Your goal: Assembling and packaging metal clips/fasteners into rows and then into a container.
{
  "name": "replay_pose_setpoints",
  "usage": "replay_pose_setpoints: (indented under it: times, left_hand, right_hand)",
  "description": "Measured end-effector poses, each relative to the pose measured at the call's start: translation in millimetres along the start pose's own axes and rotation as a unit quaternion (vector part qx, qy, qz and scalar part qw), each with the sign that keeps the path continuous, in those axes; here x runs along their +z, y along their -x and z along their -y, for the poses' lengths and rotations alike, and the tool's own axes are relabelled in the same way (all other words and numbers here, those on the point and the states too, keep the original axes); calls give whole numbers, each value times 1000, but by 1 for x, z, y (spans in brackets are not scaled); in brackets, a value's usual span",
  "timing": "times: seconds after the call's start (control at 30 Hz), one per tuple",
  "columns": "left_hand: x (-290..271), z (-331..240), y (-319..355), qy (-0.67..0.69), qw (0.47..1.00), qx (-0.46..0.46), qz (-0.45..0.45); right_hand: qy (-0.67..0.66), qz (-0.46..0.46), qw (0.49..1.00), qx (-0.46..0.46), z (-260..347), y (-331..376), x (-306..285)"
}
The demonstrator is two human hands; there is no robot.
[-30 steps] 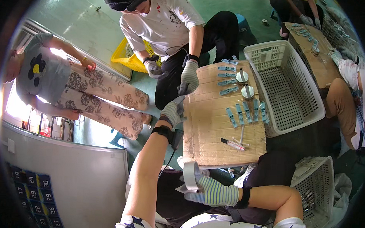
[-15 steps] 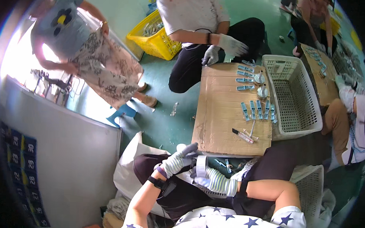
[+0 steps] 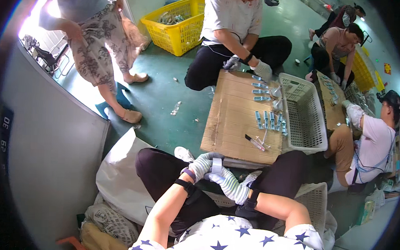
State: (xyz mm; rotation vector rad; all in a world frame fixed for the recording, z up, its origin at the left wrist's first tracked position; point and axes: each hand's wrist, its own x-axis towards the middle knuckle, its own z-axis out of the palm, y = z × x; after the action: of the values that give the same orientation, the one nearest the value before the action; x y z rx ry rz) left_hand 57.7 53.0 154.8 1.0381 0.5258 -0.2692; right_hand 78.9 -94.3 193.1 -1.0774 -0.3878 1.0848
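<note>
Both my hands meet over my lap, just short of the cardboard's front edge, in striped knit gloves with grey palms. Between them is a small white roll [image 3: 216, 165], which looks like tape. My left hand [image 3: 202, 165] has its fingers wrapped round the roll's far left side. My right hand [image 3: 229, 182] grips it from the near right, fingers partly hidden behind it. On the cardboard-topped table [image 3: 228, 121] lie several blue clip-like pieces [image 3: 265, 120] in two groups. Near them are a marker pen [image 3: 255, 142] and a thin white stick-like piece [image 3: 265, 137].
A white plastic crate [image 3: 303, 145] stands against the table's right side. Across the table a person in gloves [image 3: 263, 71] reaches over the blue pieces. A yellow basket [image 3: 178, 42] sits at the back, a white sack [image 3: 119, 166] by my left knee. Others sit at right; one stands at left.
My left hand has closed in on the roll, and the hands are nearer together. The person opposite now reaches onto the cardboard. My view has shifted, showing more of the people at right.
</note>
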Motion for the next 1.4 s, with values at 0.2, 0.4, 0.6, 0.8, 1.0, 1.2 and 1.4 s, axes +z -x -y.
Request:
replay_pose_setpoints:
  times: [0.2, 0.4, 0.6, 0.8, 1.0, 1.2, 1.4]
  left_hand:
    - [-10, 34, -15, -36, 999, 18, -36]
    - [14, 50, -28, 108, 988, -75, -84]
    - [6, 62, -41, 181, 978, -74, -71]
    - [2, 57, -42, 203, 971, -122, -44]
    - [1, 68, -52, 256, 959, -122, -1]
    - [14, 47, -44, 132, 981, -119, -78]
    - [-3, 70, -49, 74, 989, -89, -90]
  right_hand:
    - [174, 30, 957, 229, 48, 0, -10]
    - [442, 15, 888, 125, 99, -21, -124]
    - [381, -152, 904, 120, 154, -62, -200]
    - [589, -266, 763, 27, 182, -139, -276]
    - [594, -427, 676, 92, 156, -194, -336]
    - [677, -442, 560, 180, 153, -239, -334]
    - [760, -246, 535, 276, 173, -265, -312]
